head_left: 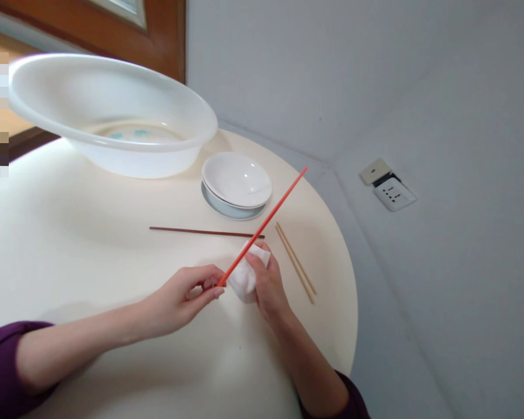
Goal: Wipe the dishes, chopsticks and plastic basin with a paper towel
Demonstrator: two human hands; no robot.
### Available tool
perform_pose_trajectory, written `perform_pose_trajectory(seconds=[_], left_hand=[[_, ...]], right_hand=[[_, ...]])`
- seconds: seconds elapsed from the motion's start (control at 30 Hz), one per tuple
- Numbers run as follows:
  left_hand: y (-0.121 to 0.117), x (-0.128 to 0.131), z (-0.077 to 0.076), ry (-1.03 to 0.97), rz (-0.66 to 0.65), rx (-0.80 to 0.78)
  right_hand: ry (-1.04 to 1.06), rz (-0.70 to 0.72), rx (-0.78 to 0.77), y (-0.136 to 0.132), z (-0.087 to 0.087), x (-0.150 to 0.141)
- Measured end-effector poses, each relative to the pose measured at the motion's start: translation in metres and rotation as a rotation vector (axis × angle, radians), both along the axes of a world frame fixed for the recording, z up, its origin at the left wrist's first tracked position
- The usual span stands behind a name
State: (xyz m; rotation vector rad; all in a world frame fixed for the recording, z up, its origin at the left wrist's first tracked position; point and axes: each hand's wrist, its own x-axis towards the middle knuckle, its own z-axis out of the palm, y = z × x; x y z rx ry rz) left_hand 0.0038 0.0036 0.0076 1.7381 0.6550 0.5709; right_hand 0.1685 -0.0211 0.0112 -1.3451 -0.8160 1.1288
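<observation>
A red chopstick [279, 203] slants up to the right over the table. My left hand [192, 294] pinches its lower end between thumb and fingers. My right hand [268, 285] grips a crumpled white cloth [243, 282], which lies against the chopstick a little above that end; whether it is paper or fabric I cannot tell. Just beyond my hands lies a dark brown chopstick [201, 231], its right end close to the red one. Two light wooden chopsticks [296, 262] rest side by side to the right of my right hand.
Stacked white bowls [236, 180] stand behind the brown chopstick. A large translucent white basin [140, 160] takes up the table's back left. The round cream table [91, 244] curves along a grey wall [375, 75] at right, where a power socket [394, 194] is mounted.
</observation>
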Motion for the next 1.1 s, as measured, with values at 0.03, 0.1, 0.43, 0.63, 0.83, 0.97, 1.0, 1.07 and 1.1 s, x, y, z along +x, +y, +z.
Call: perform_pose_trajectory(seconds=[0.03, 0.1, 0.43, 0.63, 0.83, 0.97, 1.0, 1.07, 1.1], left_hand=[[0.0, 0.0, 0.0, 0.0, -0.007, 0.008], [-0.001, -0.001, 0.001, 0.007, -0.03, 0.026], [-0.001, 0.0, 0.002, 0.139, -0.13, 0.043], [0.001, -0.001, 0.001, 0.135, -0.115, 0.061], [0.007, -0.002, 0.001, 0.124, -0.061, 0.049], [0.008, -0.002, 0.0, 0.128, -0.046, 0.05], [0.008, -0.002, -0.001, 0.124, -0.046, 0.054], [0.008, -0.002, -0.001, 0.114, -0.041, 0.06], [0.008, -0.003, -0.001, 0.111, -0.039, 0.059]], right_hand=[[0.001, -0.008, -0.007, 0.0, 0.0, 0.0], [-0.006, -0.012, -0.012, 0.001, 0.0, -0.001], [0.387, 0.033, -0.2, 0.001, 0.005, -0.002], [0.65, 0.198, -0.213, 0.0, 0.016, 0.005], [0.716, 0.245, -0.187, 0.003, 0.019, 0.012], [0.646, 0.291, -0.13, 0.002, 0.016, 0.012], [0.615, 0.305, -0.108, 0.002, 0.015, 0.011], [0.559, 0.324, -0.069, 0.001, 0.014, 0.01], [0.54, 0.327, -0.058, 0.0, 0.014, 0.01]])
